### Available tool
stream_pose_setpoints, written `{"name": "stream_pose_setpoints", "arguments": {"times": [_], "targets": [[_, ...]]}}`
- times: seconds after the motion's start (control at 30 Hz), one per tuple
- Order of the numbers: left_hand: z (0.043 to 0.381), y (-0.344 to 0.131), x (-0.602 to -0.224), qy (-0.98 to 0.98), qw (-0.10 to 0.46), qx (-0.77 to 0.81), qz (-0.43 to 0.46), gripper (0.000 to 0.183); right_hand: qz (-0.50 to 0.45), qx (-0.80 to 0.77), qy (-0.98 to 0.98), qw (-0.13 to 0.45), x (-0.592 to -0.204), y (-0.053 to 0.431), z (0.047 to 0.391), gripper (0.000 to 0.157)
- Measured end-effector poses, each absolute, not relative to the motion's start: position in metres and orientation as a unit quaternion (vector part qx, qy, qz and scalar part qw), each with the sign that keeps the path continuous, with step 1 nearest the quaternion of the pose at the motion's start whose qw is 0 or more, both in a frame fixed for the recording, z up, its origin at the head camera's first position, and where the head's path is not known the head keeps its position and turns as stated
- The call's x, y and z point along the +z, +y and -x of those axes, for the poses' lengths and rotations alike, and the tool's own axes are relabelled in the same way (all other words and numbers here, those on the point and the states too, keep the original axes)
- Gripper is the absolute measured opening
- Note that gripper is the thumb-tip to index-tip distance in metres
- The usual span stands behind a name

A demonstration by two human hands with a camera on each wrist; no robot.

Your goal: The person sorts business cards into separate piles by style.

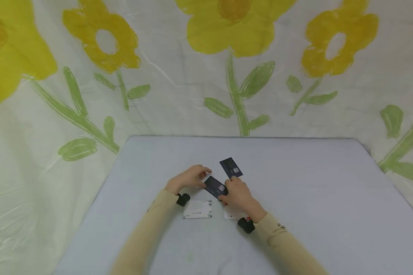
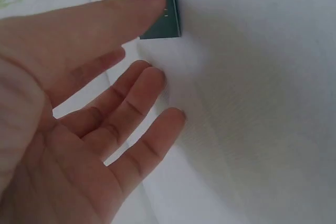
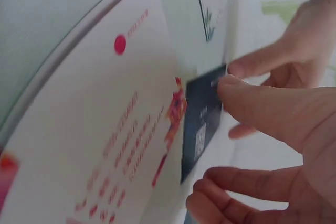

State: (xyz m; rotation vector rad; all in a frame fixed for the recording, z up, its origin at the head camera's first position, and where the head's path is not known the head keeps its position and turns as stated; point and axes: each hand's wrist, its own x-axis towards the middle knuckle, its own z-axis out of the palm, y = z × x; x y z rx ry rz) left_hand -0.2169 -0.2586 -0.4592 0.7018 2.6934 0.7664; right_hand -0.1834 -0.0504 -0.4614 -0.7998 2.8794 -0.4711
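Note:
A dark card [image 1: 213, 186] with a small QR code lies at a slant on the table between both hands. At its left edge, my left hand [image 1: 188, 178] touches it with the thumb, the other fingers loosely spread. The left wrist view shows that thumb over the end of a dark green card [image 2: 157, 22]. My right hand [image 1: 240, 194] reaches over the card's right end, thumb and fingers apart. Another dark card [image 1: 231, 166] lies just beyond the right fingertips. Under the right hand is a white card with red print [image 3: 123, 135], partly covered in the head view.
A white card with leafy corners [image 1: 197, 209] lies on the white table [image 1: 313, 183] near the left wrist. Black wrist cameras sit on both wrists. Behind the table's far edge hangs a white sheet [image 1: 172, 99] painted with yellow flowers.

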Motion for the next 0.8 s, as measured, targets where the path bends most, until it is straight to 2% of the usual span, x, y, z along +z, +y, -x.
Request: {"name": "stream_pose_setpoints", "arguments": {"times": [0.2,0.53,0.8], "targets": [[0.219,-0.255,-0.459,0.928,0.151,0.244,-0.239,0.051,0.273,-0.124,0.953,0.052,-0.465,-0.059,0.181,0.051],[0.218,-0.254,-0.458,0.93,0.155,0.246,-0.227,0.042,0.269,-0.175,0.946,0.043,-0.468,-0.057,0.184,0.045],[0.212,-0.257,-0.464,0.91,0.113,0.332,-0.221,0.04,0.243,-0.264,0.93,0.073,-0.472,-0.055,0.194,0.038]]}}
